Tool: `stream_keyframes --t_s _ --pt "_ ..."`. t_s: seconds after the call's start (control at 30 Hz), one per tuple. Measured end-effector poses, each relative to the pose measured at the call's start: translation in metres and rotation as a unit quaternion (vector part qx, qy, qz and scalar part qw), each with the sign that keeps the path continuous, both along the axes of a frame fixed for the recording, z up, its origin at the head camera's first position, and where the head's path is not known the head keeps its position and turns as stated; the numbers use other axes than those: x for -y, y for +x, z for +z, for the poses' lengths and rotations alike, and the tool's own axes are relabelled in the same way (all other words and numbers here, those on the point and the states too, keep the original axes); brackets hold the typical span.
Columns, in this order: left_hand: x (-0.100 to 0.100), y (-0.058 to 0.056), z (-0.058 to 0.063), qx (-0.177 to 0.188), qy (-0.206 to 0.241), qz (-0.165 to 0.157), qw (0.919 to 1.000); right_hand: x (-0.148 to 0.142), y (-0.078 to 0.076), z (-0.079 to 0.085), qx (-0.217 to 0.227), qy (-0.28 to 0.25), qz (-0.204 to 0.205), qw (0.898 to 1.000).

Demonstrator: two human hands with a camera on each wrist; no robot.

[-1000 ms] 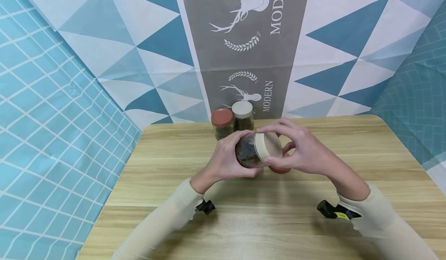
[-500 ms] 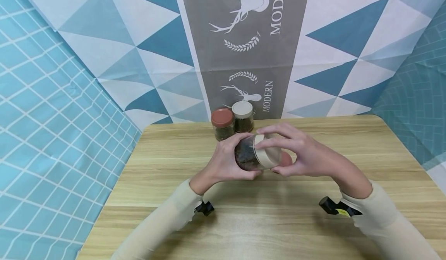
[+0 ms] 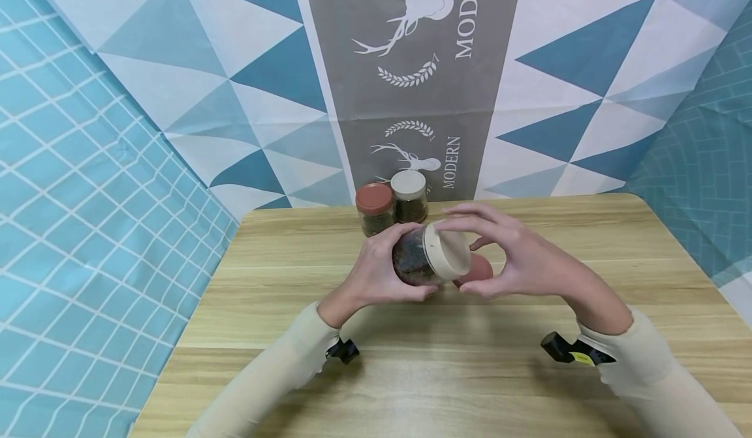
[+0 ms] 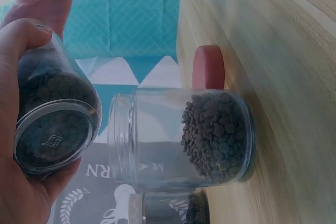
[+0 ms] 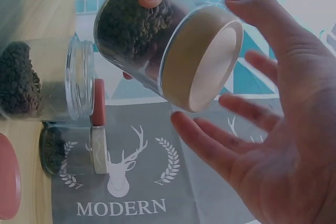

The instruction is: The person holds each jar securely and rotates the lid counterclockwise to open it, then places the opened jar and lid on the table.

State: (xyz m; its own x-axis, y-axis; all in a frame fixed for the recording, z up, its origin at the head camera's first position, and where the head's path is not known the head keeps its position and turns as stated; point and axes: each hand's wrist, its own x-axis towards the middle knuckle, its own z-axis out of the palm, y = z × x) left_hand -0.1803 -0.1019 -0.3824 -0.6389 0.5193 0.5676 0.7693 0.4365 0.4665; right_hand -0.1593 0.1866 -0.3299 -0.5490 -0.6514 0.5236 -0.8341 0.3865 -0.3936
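My left hand (image 3: 378, 262) grips a glass jar (image 3: 411, 258) of dark pellets, holding it tilted above the table with its cream lid (image 3: 449, 252) toward the right. Around that lid my right hand (image 3: 511, 255) is spread; in the right wrist view, its fingertips (image 5: 181, 121) lie just off the lid's edge. Below the held jar stands a lidless glass jar (image 4: 157, 140), partly filled with dark pellets and hidden in the head view. A red lid (image 3: 478, 269) lies on the table to its right.
At the back of the wooden table (image 3: 282, 359), a red-lidded jar (image 3: 376, 206) and a white-lidded jar (image 3: 410, 196) stand side by side against the patterned backdrop (image 3: 411, 98). Blue gridded cloth (image 3: 88, 229) hangs along the left side.
My right fingers were on the lid earlier, then shifted over its rim and now spread away from it. The held jar has moved slightly left. More of the red lid shows.
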Motion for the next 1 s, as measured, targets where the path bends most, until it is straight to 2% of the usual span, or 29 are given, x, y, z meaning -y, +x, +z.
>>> stream_keyframes --t_s 0.13,0.23,0.33,0.5,0.7,1.0 --pt "0.000 0.000 0.001 0.009 -0.001 0.006 0.9999 0.001 0.004 0.002 0.082 -0.028 -0.038 0.996" --pt "-0.001 0.000 0.001 0.016 -0.003 0.008 0.9998 0.004 0.006 0.003 0.151 -0.052 -0.055 0.986" --pt "-0.002 -0.001 0.000 0.016 -0.002 0.009 0.9998 0.007 0.008 0.003 0.187 -0.062 -0.074 0.978" --pt "-0.002 -0.001 -0.002 0.011 0.000 0.012 0.9999 0.011 0.009 0.002 0.198 -0.068 -0.082 0.974" --pt "-0.004 -0.001 -0.004 0.002 -0.003 0.015 0.9999 0.018 0.009 -0.003 0.175 -0.076 -0.061 0.980" --pt "-0.003 0.000 -0.004 0.001 -0.001 0.014 0.9999 0.020 0.008 -0.004 0.160 -0.076 -0.057 0.983"
